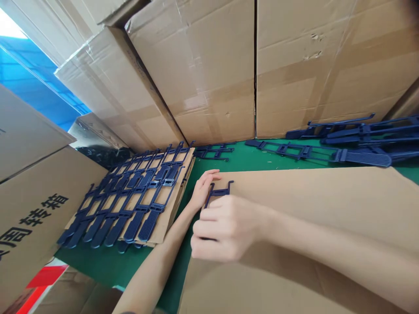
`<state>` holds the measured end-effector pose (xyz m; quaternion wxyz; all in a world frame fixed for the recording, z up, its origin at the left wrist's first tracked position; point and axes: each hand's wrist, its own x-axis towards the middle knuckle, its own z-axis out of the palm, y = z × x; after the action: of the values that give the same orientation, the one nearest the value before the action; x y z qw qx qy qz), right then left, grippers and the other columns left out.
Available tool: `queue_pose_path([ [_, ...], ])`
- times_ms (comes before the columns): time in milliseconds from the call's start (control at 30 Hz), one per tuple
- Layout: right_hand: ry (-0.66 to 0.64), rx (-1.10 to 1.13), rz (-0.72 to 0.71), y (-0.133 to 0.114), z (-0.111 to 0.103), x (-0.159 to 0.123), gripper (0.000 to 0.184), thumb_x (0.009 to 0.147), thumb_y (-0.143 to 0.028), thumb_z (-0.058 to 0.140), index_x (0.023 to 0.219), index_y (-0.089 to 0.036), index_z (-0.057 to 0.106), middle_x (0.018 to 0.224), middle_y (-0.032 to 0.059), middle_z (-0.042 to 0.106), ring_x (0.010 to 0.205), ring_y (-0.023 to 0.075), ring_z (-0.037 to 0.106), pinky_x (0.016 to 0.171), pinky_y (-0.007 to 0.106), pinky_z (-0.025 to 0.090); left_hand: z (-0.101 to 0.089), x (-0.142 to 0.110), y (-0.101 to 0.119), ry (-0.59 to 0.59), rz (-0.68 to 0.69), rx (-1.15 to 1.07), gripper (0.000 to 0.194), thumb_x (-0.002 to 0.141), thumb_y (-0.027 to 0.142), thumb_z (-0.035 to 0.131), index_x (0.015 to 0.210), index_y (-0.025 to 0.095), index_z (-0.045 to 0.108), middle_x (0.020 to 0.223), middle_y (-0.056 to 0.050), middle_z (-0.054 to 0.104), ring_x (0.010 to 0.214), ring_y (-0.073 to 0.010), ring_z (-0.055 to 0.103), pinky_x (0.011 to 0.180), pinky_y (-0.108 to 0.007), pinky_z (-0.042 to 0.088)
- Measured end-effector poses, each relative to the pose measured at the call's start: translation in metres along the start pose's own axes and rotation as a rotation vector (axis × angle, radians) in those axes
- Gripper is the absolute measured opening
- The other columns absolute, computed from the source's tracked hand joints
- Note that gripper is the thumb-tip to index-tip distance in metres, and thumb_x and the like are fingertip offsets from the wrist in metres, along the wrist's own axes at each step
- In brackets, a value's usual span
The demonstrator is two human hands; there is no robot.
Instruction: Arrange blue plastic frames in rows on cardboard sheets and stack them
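My right hand (222,229) is closed in a fist over a dark blue plastic frame piece (221,192) on a large cardboard sheet (294,192). Two hooked prongs of that piece stick out beyond the knuckles; the rest is hidden under the hand. My left hand (203,189) lies at the sheet's far left corner, fingers stretched out along its edge and close to the prongs. To the left, several similar blue plastic pieces (152,213) with ribbed ends lie side by side on a stack of cardboard sheets (166,218).
Large taped cartons (216,78) form a wall behind the green table (258,159). More blue pieces (363,157) are heaped at the back right, and a few (214,151) lie at the back middle. A carton with printed characters (36,213) stands at left.
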<state>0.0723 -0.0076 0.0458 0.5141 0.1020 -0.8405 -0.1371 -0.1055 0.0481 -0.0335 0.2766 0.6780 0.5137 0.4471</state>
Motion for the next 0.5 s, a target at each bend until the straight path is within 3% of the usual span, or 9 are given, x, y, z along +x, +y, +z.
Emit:
queue_pose_path([
  [100,-0.293,0.07,0.016,-0.012,0.021,-0.016,0.018,0.084,-0.011,0.059,0.067,-0.018,0.056,0.064,-0.0011,0.055,0.059,0.0147,0.05,0.045,0.029,0.027,-0.001,-0.001,0.001,-0.037,0.023,-0.054,0.035,0.095,0.041,0.046,0.096,0.019,0.073,0.121,-0.007,0.066,0.118,-0.0242,0.058,0.11,-0.038,0.037],
  [200,-0.561,0.158,0.12,-0.015,0.026,-0.026,0.019,0.089,-0.033,0.062,0.078,-0.017,0.061,0.075,0.0029,0.061,0.073,0.0189,0.056,0.05,0.031,0.034,0.0,-0.002,0.001,-0.022,0.011,-0.095,0.033,0.095,0.039,0.046,0.106,0.018,0.069,0.12,-0.008,0.066,0.117,-0.0241,0.058,0.107,-0.038,0.038],
  [333,-0.682,0.269,0.213,-0.012,0.018,-0.02,0.038,0.088,-0.054,0.063,0.09,-0.015,0.065,0.088,0.0039,0.065,0.084,0.0194,0.059,0.068,0.033,0.043,0.002,-0.003,-0.004,-0.014,-0.011,-0.161,0.029,0.094,0.035,0.048,0.113,0.019,0.063,0.123,-0.008,0.065,0.118,-0.0235,0.056,0.106,-0.037,0.038],
  [500,-0.8,0.271,0.382,0.002,0.003,-0.012,0.036,0.092,-0.049,0.059,0.09,-0.015,0.068,0.088,0.0048,0.07,0.086,0.0214,0.063,0.076,0.034,0.044,0.004,-0.003,-0.015,0.01,-0.019,-0.255,0.043,0.093,0.034,0.052,0.132,0.021,0.045,0.136,-0.012,0.056,0.125,-0.022,0.052,0.108,-0.039,0.034],
])
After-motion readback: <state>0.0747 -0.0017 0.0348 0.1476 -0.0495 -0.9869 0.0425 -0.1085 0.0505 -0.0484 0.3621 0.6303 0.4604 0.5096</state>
